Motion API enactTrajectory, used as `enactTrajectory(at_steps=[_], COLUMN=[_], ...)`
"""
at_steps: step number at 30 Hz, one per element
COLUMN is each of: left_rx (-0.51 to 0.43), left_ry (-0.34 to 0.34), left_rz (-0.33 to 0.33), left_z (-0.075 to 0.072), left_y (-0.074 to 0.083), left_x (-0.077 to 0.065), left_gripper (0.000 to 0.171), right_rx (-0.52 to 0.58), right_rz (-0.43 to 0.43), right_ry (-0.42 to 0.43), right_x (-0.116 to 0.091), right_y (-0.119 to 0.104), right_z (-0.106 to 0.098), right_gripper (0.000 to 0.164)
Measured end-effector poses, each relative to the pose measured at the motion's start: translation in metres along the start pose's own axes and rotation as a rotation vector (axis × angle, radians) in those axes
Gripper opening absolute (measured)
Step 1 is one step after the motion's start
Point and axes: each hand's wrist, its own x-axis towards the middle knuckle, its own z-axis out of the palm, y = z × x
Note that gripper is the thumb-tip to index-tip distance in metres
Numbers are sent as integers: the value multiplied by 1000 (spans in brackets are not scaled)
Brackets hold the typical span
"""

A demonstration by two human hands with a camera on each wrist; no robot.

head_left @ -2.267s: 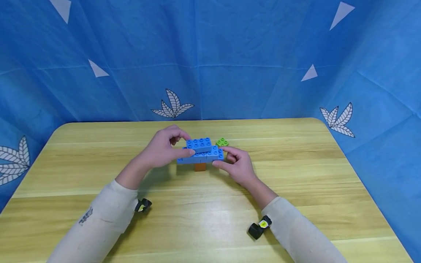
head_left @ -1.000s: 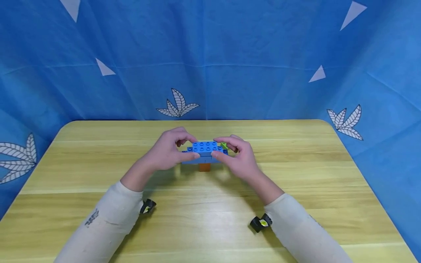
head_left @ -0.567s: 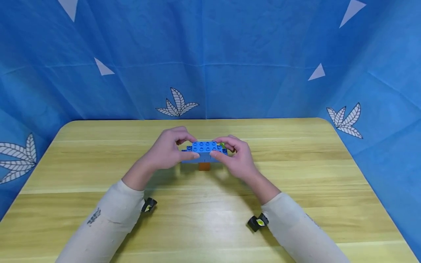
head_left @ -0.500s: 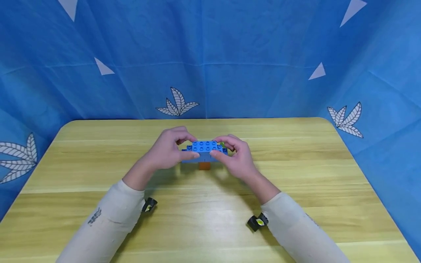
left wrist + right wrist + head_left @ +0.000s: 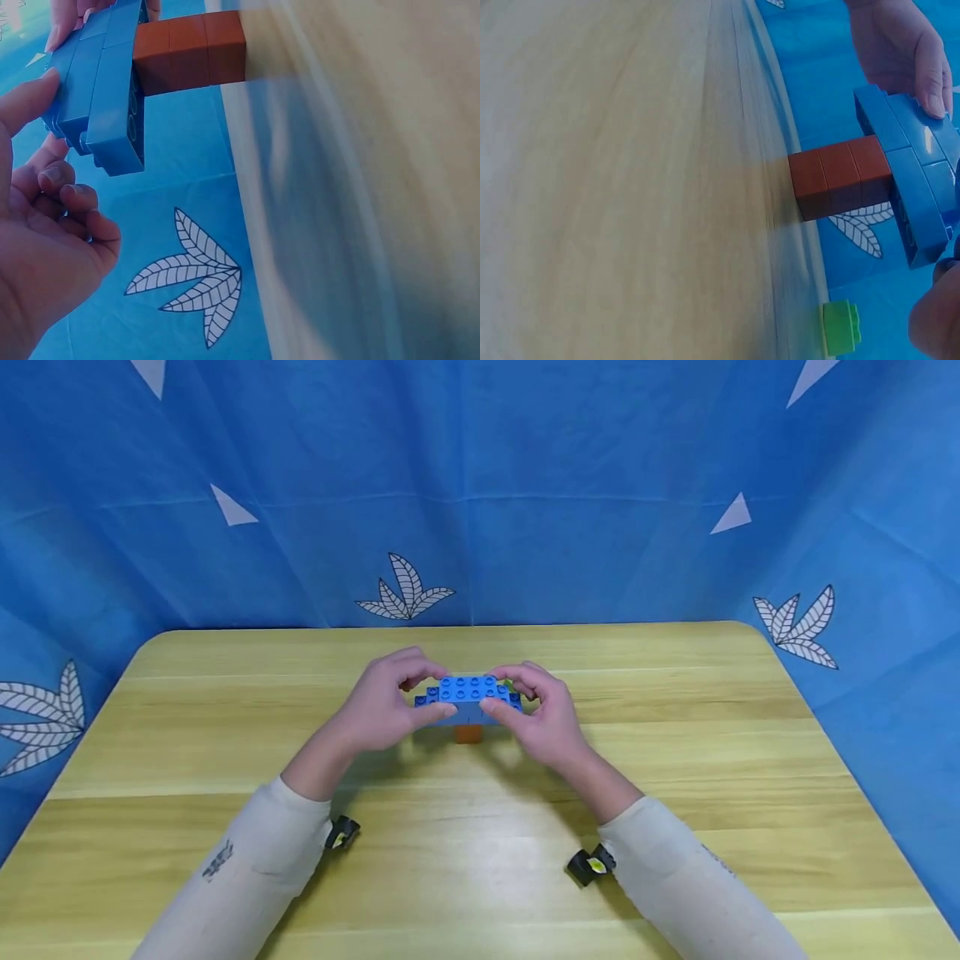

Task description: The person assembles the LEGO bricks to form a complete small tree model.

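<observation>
A tree-like stack of toy building bricks stands at mid-table. Its trunk is a column of brown bricks (image 5: 840,176), three high. Above it, blue bricks (image 5: 111,105) form layers that step inward toward the top. On the uppermost blue brick (image 5: 467,688), my left hand (image 5: 384,706) pinches the left end between thumb and index finger. My right hand (image 5: 546,714) pinches the same brick's right end, thumb in front and index finger behind. Behind the right hand, a green brick (image 5: 841,328) sits on the table, mostly covered in the head view.
The wooden table (image 5: 465,860) runs up to a blue cloth backdrop (image 5: 585,485) with printed white leaves and triangles. Black wrist cameras hang from both sleeves, the left camera (image 5: 342,832) and the right camera (image 5: 590,865), close above the tabletop.
The top blue brick has moved right and now lies level and centred on the layers below. My right hand has shifted from the lower blue layer onto this brick. The head view has tilted slightly.
</observation>
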Motion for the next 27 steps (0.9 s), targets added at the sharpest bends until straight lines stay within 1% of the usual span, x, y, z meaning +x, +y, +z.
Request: enactTrajectory(at_steps=[6,8,10,12,14,16,18,21,24,27], left_rx=[-20,-32,-35,-30,-26,-18,-19,-28,-35,-44], left_ry=[3,5,8,4,-5,-15,-22,-22,-25,-30], left_rz=[2,3,-2,-13,-26,-38,-46,-53,-59,-74], left_z=[3,3,3,2,2,2,2,2,3,3], left_y=[-3,-3,-3,-3,-4,-4,-5,-5,-6,-6], left_x=[-4,-4,-4,-5,-5,-5,-5,-5,-4,-4], left_gripper=[34,34,34,35,36,36,36,36,36,37], right_rx=[23,33,79,151,220,251,214,95,-23,-140], right_rz=[40,38,34,39,60,94,147,246,349,429], right_ry=[-1,-6,-17,-17,7,51,93,120,101,63], right_x=[-5,-6,-7,-6,-5,-3,0,4,7,9], right_y=[31,35,38,42,45,50,54,60,65,70], right_z=[0,0,-2,-6,-10,-16,-22,-29,-32,-33], right_gripper=[30,32,32,31,30,28,28,30,36,41])
